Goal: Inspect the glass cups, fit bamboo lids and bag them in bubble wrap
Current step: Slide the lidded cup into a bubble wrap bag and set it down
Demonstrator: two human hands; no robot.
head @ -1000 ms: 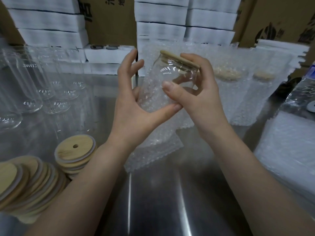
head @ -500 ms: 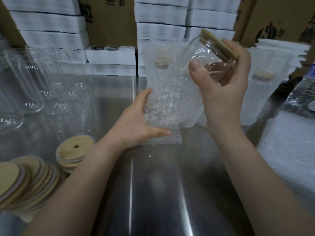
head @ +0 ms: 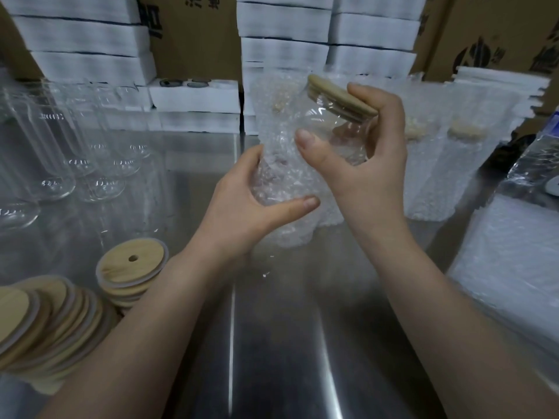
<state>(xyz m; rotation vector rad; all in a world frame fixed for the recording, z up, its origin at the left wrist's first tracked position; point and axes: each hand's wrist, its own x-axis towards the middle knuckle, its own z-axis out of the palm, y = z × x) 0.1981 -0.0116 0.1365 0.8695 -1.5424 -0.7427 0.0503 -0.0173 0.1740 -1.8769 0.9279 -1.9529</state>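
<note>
My right hand (head: 366, 164) grips a clear glass cup (head: 329, 131) that is tilted, with its bamboo lid (head: 340, 99) pointing up and to the right. The cup's lower part sits inside the mouth of a bubble wrap bag (head: 281, 182). My left hand (head: 254, 207) holds that bag from below and from the left, with the thumb across its front. Bare glass cups (head: 57, 152) stand in rows at the left. Loose bamboo lids (head: 130, 270) lie stacked at the lower left.
Bagged cups (head: 435, 164) stand at the back right on the steel table (head: 290, 343). A pile of flat bubble wrap bags (head: 514, 255) lies at the right. White foam boxes (head: 193, 98) and cardboard cartons (head: 193, 34) are stacked along the back.
My right hand brought the lidded cup back down and left from its raised spot into the bag's mouth. My left hand lifted the bag off the table and closed around it.
</note>
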